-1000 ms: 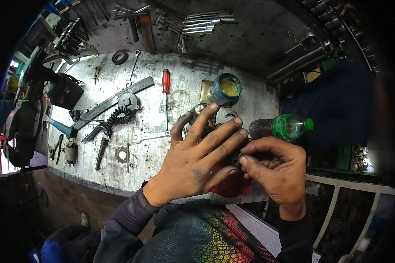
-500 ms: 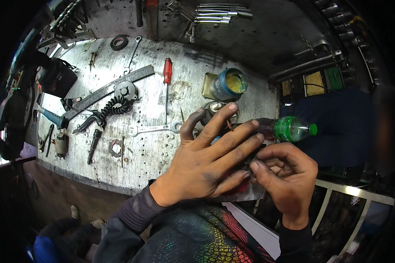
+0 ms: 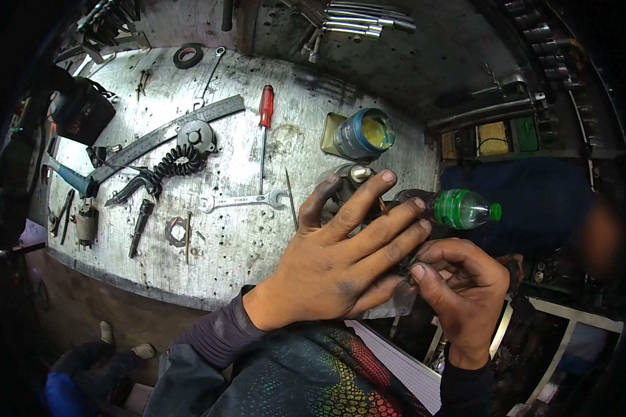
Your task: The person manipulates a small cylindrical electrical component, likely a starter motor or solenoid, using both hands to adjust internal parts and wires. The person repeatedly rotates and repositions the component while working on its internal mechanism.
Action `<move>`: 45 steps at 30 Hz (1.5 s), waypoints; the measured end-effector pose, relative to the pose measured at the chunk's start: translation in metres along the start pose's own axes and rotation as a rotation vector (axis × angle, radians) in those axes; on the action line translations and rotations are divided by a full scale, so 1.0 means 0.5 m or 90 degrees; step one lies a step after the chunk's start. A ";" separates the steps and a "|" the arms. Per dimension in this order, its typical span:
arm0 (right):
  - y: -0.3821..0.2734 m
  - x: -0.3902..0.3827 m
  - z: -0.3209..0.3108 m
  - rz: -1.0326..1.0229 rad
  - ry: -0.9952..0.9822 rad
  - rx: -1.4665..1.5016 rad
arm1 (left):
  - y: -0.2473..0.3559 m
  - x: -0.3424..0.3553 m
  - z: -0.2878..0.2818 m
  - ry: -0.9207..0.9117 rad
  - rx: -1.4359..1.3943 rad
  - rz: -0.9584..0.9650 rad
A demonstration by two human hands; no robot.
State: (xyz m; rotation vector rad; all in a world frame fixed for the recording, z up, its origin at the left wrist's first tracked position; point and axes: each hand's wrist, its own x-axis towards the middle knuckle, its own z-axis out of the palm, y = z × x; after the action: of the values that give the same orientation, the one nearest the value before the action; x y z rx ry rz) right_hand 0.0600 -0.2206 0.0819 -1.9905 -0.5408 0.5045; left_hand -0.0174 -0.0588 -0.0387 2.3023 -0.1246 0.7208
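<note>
Head view: our left hand (image 3: 341, 254) lies over a metal part (image 3: 359, 174), fingers apart.
Right hand (image 3: 460, 286): fingertips clamped on a small dark piece (image 3: 408, 265).
Bottle (image 3: 460, 208): twelve o'clock from there.

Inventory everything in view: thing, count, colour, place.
Worn workbench: one, whitish grey, centre
Slim metal screwdriver: one, red handle, centre
Metal spanners: two, silver, centre and far edge
Round tape roll: one, black, far edge
Flat metal bar: one, grey, left
Coiled cord: one, black, below bar
Open round tub: one, blue, upper right
Plastic bottle: one, green and clear, right
Wall wrenches: several, silver, top
Other tools: several, mostly dark, left
Left hand: one, smudged, over partly hidden metal part
Right hand: one, smudged, pinching something dark
</note>
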 end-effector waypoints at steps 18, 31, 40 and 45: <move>-0.023 0.018 -0.003 -0.114 -0.083 -0.278 | 0.000 -0.003 0.014 0.030 -0.035 -0.006; -0.018 0.012 0.010 -0.172 -0.080 -0.362 | 0.000 -0.007 0.023 0.054 -0.084 -0.019; -0.016 -0.017 0.033 -0.183 -0.005 -0.443 | 0.001 -0.006 0.028 0.070 -0.089 -0.027; -0.019 -0.028 0.040 -0.183 0.029 -0.467 | -0.002 -0.007 0.028 0.083 -0.111 -0.018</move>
State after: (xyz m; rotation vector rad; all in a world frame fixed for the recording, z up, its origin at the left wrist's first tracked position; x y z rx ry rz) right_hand 0.0358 -0.2103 0.0833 -2.5369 -1.0772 0.0718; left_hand -0.0136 -0.0675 -0.0494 2.0823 -0.0897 0.8110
